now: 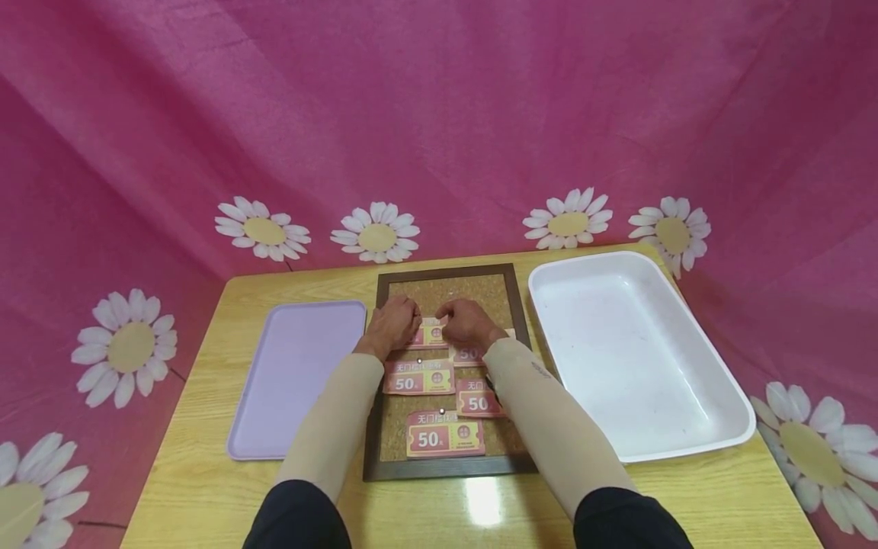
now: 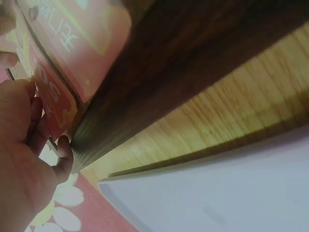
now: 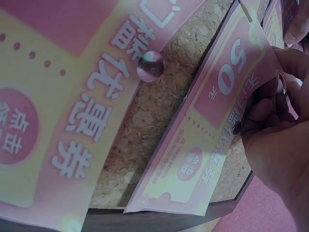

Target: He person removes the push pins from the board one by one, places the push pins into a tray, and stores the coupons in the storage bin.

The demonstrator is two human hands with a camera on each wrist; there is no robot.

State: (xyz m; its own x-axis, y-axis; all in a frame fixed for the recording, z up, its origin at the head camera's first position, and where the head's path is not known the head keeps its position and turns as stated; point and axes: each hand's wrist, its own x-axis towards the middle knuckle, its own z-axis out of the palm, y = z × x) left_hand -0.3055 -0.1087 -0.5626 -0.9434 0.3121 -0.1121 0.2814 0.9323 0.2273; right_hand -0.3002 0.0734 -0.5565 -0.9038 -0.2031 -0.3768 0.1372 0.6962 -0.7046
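A pink and yellow 50-yuan paper coupon point(image 1: 432, 335) lies across the upper part of a framed cork board point(image 1: 449, 287). At its left end, my left hand point(image 1: 396, 324) pinches the edge with curled fingers, also close up in the left wrist view. My right hand point(image 1: 469, 322) grips its right end, fingers bent and fingertips partly hidden. Below are more coupons: one at the left point(image 1: 420, 378), one at the bottom point(image 1: 446, 436), and others at the right, partly covered by my right arm. Small round-headed pushpins point(image 3: 150, 66) sit at their top edges.
A flat lilac tray point(image 1: 302, 366) lies left of the board on the wooden table point(image 1: 199, 396). To the right stands a deep white tray point(image 1: 638, 351) with raised walls. Pink cloth point(image 1: 439, 114) with daisies hangs behind and at the sides.
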